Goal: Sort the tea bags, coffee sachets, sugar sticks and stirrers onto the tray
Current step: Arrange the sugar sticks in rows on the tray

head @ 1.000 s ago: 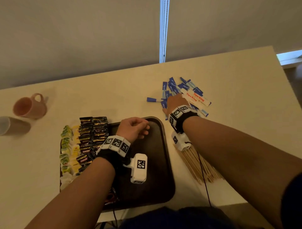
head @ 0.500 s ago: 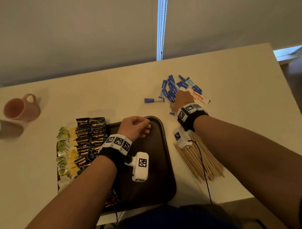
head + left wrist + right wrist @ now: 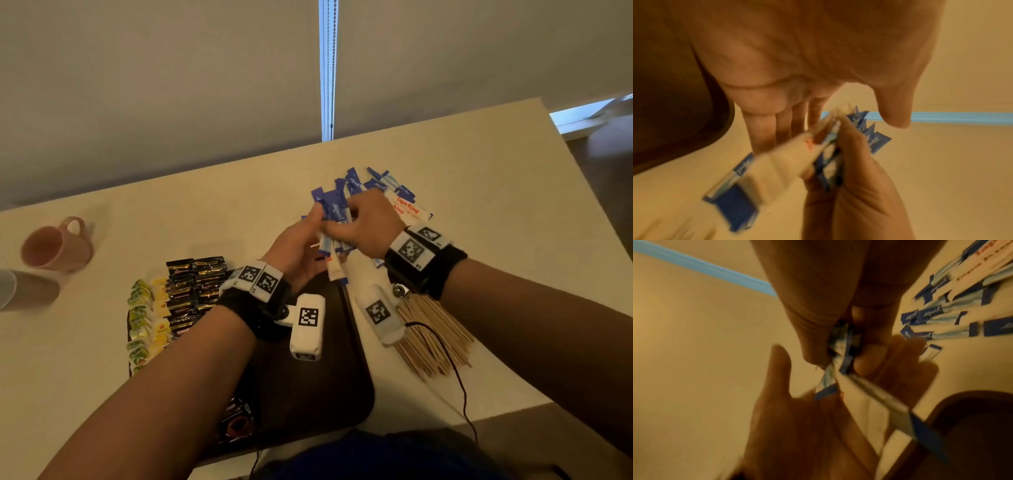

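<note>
Clearly the sorting is sitting about halfway. On the left part of the dark tray (image 3: 356,394) the tea bags (image 3: 145,325) are lying in a yellow-green row, and just beside them the black coffee sachets (image 3: 193,287) are lining up in their own block; the middle and right of the tray are carrying nothing yet.

Above the tray's far edge, the right hand (image 3: 371,224) is pinching a fanned bunch of sugar sticks (image 3: 334,219) between thumb and curled fingers, as the right wrist view shows. The left hand (image 3: 298,250) is meeting it with palm up, fingers straight and thumb raised against the bunch; the wrist pictures are blurred, so it is probably only steadying or receiving the sticks rather than closing round them.

More loose sugar sticks (image 3: 394,192) are lying scattered on the table (image 3: 513,205) just behind the hands. The wooden stirrers (image 3: 435,339) are resting in a pile on the table beside the tray's right edge, untouched.

By that showing, two kinds are done and two are waiting: the held bunch has to be laid on the tray, the remaining sticks gathered, then the stirrers moved.

A pink mug (image 3: 56,245) is standing well apart at the left.
</note>
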